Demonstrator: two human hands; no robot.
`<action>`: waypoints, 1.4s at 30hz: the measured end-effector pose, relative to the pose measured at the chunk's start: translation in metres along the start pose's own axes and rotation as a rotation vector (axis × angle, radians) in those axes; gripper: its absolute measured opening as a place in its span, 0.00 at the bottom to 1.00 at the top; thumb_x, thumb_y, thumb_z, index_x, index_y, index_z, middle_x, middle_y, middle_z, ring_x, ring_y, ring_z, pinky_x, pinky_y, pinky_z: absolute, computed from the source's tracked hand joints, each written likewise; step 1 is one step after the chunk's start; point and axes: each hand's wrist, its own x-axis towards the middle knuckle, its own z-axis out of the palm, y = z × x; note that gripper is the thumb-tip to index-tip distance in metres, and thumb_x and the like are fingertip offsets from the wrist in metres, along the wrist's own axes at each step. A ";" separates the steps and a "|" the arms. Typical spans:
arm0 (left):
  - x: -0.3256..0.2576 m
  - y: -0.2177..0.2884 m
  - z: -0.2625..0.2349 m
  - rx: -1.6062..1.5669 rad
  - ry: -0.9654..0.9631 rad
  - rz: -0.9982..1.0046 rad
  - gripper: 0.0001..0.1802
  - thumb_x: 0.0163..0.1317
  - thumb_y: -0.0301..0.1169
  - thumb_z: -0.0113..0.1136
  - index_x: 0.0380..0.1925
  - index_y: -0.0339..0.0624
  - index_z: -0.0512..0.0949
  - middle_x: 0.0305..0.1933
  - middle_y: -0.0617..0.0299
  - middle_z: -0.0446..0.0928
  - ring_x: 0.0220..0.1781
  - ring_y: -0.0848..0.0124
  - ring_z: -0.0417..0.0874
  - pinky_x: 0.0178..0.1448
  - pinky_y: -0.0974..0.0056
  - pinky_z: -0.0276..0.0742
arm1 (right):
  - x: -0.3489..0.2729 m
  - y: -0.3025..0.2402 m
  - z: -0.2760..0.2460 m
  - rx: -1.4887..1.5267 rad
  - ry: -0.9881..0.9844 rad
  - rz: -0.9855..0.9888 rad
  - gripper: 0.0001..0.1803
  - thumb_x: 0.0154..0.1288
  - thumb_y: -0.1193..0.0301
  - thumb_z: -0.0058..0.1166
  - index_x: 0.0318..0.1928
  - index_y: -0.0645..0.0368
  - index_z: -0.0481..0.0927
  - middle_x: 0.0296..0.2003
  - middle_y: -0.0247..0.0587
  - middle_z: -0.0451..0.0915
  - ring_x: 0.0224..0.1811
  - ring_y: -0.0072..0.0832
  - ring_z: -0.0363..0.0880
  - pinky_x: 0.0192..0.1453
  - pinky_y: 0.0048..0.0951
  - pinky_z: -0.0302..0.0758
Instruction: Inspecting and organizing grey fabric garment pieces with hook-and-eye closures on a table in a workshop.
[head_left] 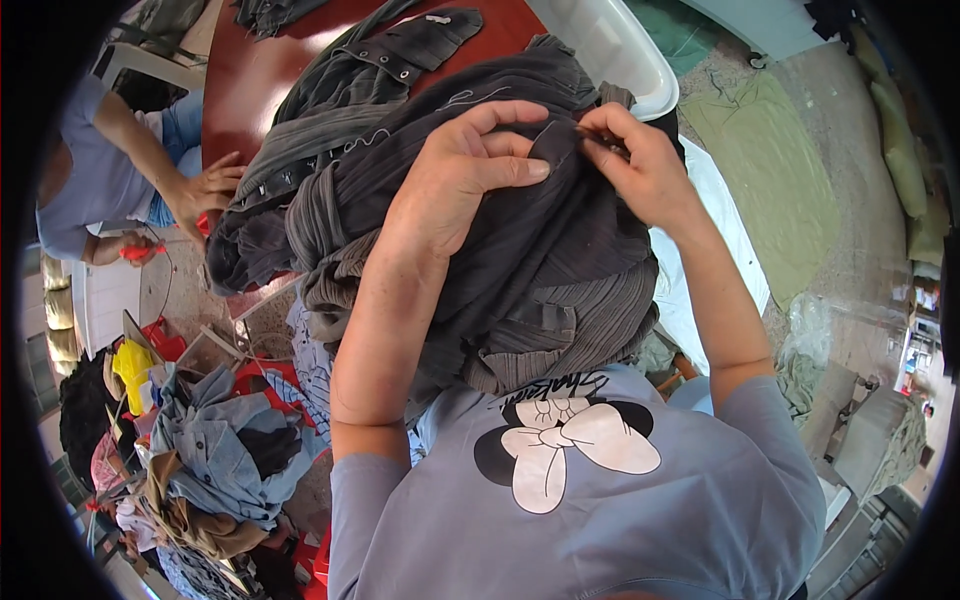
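Observation:
A heap of dark grey ribbed garments (540, 260) fills the space in front of me and spreads over the table. Between thumb and fingers, my left hand (475, 165) pinches the edge of a dark garment (556, 148). Just to the right, my right hand (637, 165) has its fingertips closed on the same edge; whether a small tool sits in them is too dark to see. Loose pale threads (375, 135) lie across the cloth left of my hands. A strip with metal snaps (385, 60) shows farther back.
The red-brown table (245, 75) carries the heap, with a white plastic tub (645, 60) behind it. At the left, a co-worker (130, 170) touches the heap's edge and holds something red. Piled clothes (220, 440) lie lower left. Green cloth (760, 180) covers floor at right.

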 end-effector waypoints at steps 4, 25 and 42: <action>-0.002 -0.003 0.005 -0.029 0.016 -0.054 0.30 0.57 0.16 0.66 0.61 0.31 0.72 0.37 0.63 0.85 0.39 0.79 0.84 0.52 0.75 0.76 | -0.018 -0.016 -0.002 0.066 0.058 -0.082 0.21 0.65 0.65 0.64 0.55 0.55 0.74 0.35 0.39 0.79 0.36 0.31 0.82 0.45 0.31 0.80; -0.043 0.023 -0.017 0.179 -0.047 -0.237 0.26 0.52 0.20 0.67 0.54 0.28 0.78 0.46 0.57 0.84 0.46 0.75 0.84 0.58 0.71 0.77 | -0.008 -0.003 -0.027 0.191 -0.026 0.032 0.06 0.67 0.73 0.61 0.39 0.61 0.78 0.27 0.24 0.73 0.29 0.12 0.66 0.34 0.19 0.65; -0.057 0.026 -0.036 0.139 -0.015 -0.237 0.24 0.51 0.21 0.67 0.51 0.26 0.79 0.46 0.57 0.85 0.45 0.74 0.85 0.59 0.70 0.77 | -0.001 0.029 -0.071 0.155 0.113 0.050 0.06 0.67 0.74 0.61 0.40 0.63 0.78 0.31 0.25 0.76 0.35 0.13 0.71 0.40 0.18 0.67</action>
